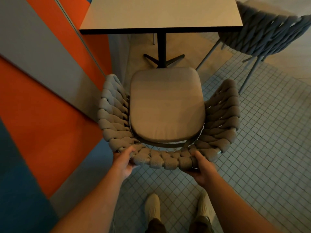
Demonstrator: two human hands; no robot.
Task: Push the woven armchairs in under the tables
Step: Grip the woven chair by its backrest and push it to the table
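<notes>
A grey woven armchair [114, 118] with a beige seat cushion [166, 106] stands right in front of me, its front facing a square light-topped table [161, 12] on a black pedestal [161, 49]. The cushion's front edge sits near the pedestal foot, short of the table's near edge. My left hand [123, 163] grips the woven backrest at its left end. My right hand [202, 169] grips the same backrest at its right end, thumb on top.
A second woven armchair [262, 31] stands at the table's right side, its thin metal legs on the small-tiled floor [269, 140]. An orange, grey and blue wall [42, 98] runs close along the left. My two shoes [152, 207] are just behind the chair.
</notes>
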